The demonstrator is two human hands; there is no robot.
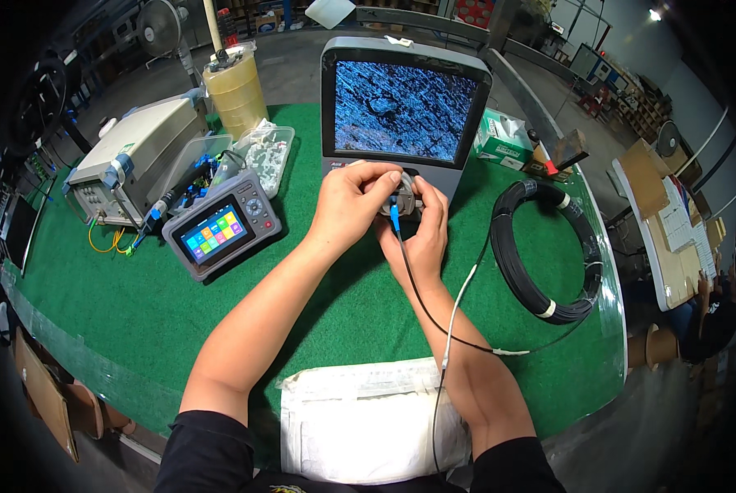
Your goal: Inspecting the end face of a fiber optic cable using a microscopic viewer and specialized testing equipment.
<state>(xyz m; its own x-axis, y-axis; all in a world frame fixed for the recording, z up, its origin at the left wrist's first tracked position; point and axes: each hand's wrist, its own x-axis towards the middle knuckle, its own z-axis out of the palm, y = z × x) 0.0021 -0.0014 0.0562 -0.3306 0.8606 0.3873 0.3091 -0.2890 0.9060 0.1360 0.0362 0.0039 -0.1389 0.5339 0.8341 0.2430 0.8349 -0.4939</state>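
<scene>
Both hands meet at a small grey round fitting on the front of an upright dark-grey inspection scope, below its screen of blue speckled streaks. A blue fibre-optic connector stands in or against the fitting, its black cable hanging toward me. My left hand is closed, thumb and forefinger pinched at the fitting's upper left; what lies between the tips is partly hidden. My right hand curls around the fitting's right side and underside, its thumb beside the connector.
At right lies a coil of black cable, before a green-and-white tissue box. At left are a handheld tester with a coloured screen, plastic bins, tape rolls and a beige instrument. A white wrapped pad lies nearest me.
</scene>
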